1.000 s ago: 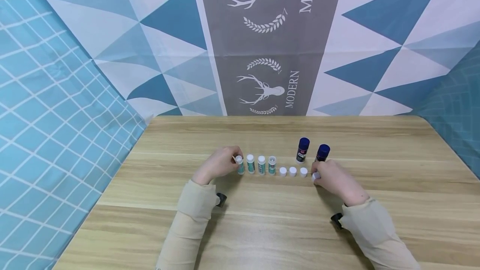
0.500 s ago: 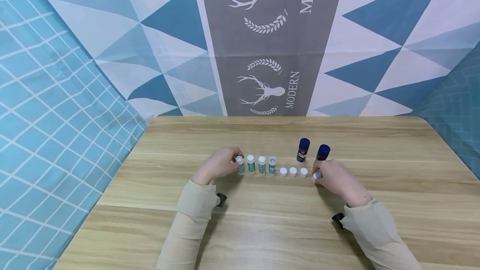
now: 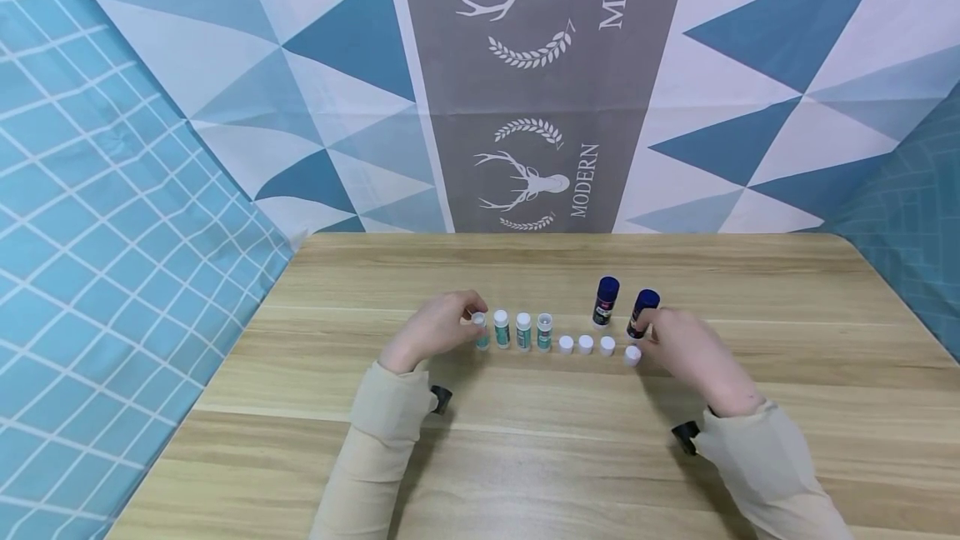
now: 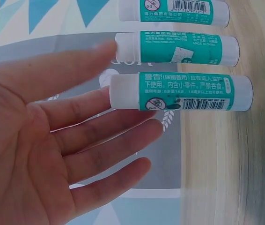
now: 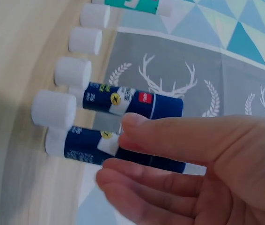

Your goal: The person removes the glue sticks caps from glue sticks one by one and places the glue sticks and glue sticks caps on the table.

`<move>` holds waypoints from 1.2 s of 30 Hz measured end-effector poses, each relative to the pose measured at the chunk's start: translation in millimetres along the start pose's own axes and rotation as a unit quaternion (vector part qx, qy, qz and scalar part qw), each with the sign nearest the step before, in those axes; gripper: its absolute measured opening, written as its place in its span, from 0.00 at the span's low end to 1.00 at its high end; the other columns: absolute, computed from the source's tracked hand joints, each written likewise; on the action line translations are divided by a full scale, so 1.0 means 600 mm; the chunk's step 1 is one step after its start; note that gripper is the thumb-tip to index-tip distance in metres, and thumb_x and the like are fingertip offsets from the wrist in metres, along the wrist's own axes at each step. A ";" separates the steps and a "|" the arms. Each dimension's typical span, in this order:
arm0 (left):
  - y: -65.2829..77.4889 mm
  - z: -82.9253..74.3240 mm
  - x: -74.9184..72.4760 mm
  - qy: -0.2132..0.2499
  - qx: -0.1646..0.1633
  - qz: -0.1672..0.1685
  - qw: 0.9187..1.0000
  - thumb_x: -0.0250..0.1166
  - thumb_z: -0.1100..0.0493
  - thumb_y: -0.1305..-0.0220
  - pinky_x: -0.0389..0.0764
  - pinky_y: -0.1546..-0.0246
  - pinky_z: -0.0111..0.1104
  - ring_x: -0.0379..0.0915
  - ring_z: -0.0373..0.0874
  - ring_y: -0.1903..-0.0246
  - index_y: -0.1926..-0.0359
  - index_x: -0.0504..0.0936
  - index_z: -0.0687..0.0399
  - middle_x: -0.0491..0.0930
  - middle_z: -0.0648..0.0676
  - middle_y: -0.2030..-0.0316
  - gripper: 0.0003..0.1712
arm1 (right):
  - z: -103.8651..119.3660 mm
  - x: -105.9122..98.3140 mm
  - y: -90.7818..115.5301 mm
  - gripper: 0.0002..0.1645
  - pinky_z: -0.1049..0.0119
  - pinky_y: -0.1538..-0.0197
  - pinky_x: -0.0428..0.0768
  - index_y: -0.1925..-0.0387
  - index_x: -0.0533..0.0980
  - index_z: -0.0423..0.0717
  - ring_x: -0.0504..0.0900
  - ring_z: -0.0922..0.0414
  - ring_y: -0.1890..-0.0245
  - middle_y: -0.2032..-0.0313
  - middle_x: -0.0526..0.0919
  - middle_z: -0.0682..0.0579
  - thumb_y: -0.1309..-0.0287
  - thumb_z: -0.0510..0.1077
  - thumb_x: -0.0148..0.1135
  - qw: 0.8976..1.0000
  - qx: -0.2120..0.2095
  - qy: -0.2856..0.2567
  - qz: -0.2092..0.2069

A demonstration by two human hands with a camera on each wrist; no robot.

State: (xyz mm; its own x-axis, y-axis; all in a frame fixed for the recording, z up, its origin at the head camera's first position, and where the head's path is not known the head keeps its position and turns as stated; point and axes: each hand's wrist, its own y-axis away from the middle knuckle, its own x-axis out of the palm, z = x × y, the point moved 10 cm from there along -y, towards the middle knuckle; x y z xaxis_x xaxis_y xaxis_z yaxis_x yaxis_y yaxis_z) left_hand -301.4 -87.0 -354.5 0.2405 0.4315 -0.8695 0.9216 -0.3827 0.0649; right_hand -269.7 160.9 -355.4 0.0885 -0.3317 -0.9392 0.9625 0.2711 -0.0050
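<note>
Several green-labelled glue sticks with white ends stand upright in a row; the leftmost glue stick (image 4: 193, 91) is beside my left hand (image 3: 435, 330). Its thumb and fingers lie extended around the stick's white top in the left wrist view, without a visible grip. Several white caps (image 3: 586, 344) continue the row to the right. My right hand (image 3: 693, 357) is just right of the last white cap (image 5: 54, 108), its thumb and fingers apart and holding nothing. Behind that cap stands a dark-blue glue stick (image 3: 642, 312), partly covered by the right hand in the right wrist view.
A second dark-blue glue stick (image 3: 606, 302) stands further back and left of the first. All stand on a wood-grain table (image 3: 525, 448). Patterned cloth (image 3: 525, 65) hangs behind the table, and blue grid cloth (image 3: 112, 232) covers the left side.
My right hand has let go of the last white cap and shifted slightly right and up, leaving it on the table. The left hand's fingers have loosened slightly at the leftmost glue stick.
</note>
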 end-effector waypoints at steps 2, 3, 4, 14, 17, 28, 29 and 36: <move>0.000 0.001 -0.001 0.005 -0.003 -0.002 1.000 0.63 0.56 0.44 0.74 0.58 0.38 0.73 0.45 0.60 0.54 0.78 0.58 0.79 0.54 0.61 0.17 | -0.002 -0.012 0.001 0.04 0.65 0.75 0.70 0.69 0.77 0.40 0.70 0.57 0.78 0.76 0.75 0.50 0.48 0.37 0.61 1.000 0.001 0.000 -0.021; 0.000 0.001 -0.002 0.008 -0.004 -0.004 1.000 0.63 0.55 0.44 0.74 0.58 0.38 0.73 0.45 0.60 0.55 0.78 0.58 0.79 0.53 0.61 0.17 | -0.004 -0.018 0.001 0.03 0.64 0.75 0.70 0.71 0.77 0.40 0.70 0.56 0.78 0.76 0.75 0.49 0.48 0.37 0.61 0.999 0.002 0.000 -0.032; 0.000 0.001 -0.002 0.010 -0.005 -0.005 1.000 0.62 0.54 0.43 0.74 0.58 0.38 0.74 0.44 0.60 0.54 0.78 0.58 0.79 0.53 0.60 0.17 | -0.006 -0.023 0.001 0.03 0.64 0.75 0.70 0.73 0.76 0.40 0.70 0.56 0.78 0.75 0.75 0.49 0.48 0.37 0.61 0.999 0.005 -0.002 -0.042; 0.004 -0.005 -0.020 0.023 0.000 -0.049 0.999 0.57 0.48 0.38 0.75 0.55 0.39 0.74 0.45 0.55 0.49 0.74 0.54 0.78 0.54 0.56 0.20 | -0.029 -0.047 -0.002 0.14 0.64 0.79 0.69 0.67 0.67 0.36 0.71 0.53 0.79 0.73 0.74 0.42 0.47 0.42 0.62 0.993 0.038 -0.036 -0.104; 0.005 -0.008 -0.027 0.028 0.004 -0.066 0.997 0.58 0.49 0.38 0.74 0.54 0.40 0.73 0.46 0.54 0.47 0.73 0.54 0.78 0.54 0.54 0.21 | -0.028 -0.045 -0.007 0.23 0.57 0.71 0.76 0.55 0.66 0.31 0.76 0.47 0.69 0.64 0.75 0.36 0.47 0.42 0.62 0.993 0.034 -0.050 -0.104; -0.001 -0.034 -0.032 0.019 0.042 -0.093 0.995 0.59 0.51 0.39 0.73 0.51 0.39 0.72 0.46 0.50 0.46 0.73 0.56 0.77 0.53 0.51 0.22 | -0.016 -0.042 -0.022 0.31 0.50 0.62 0.78 0.44 0.63 0.30 0.77 0.42 0.62 0.57 0.73 0.32 0.47 0.40 0.61 0.994 0.019 -0.052 -0.093; -0.002 -0.039 -0.031 0.019 0.048 -0.094 0.994 0.59 0.51 0.39 0.72 0.50 0.40 0.72 0.46 0.50 0.47 0.73 0.56 0.76 0.53 0.50 0.22 | -0.016 -0.042 -0.023 0.31 0.50 0.62 0.78 0.44 0.64 0.30 0.77 0.42 0.62 0.57 0.73 0.32 0.47 0.39 0.61 0.994 0.018 -0.051 -0.092; -0.007 -0.063 -0.024 0.008 0.069 -0.091 0.993 0.59 0.51 0.39 0.72 0.48 0.38 0.71 0.46 0.48 0.47 0.74 0.55 0.76 0.53 0.49 0.21 | -0.015 -0.041 -0.027 0.28 0.50 0.62 0.78 0.45 0.66 0.30 0.78 0.42 0.61 0.52 0.72 0.30 0.47 0.38 0.61 0.996 0.012 -0.040 -0.085</move>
State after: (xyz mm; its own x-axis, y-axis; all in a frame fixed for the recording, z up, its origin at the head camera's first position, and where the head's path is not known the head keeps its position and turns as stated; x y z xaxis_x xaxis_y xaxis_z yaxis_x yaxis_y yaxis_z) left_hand -296.9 -60.6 -323.6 0.0793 0.5159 -0.8529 0.8997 -0.4055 -0.1616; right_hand -289.5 172.8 -335.4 -0.0568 -0.4421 -0.8951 0.9713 0.1829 -0.1520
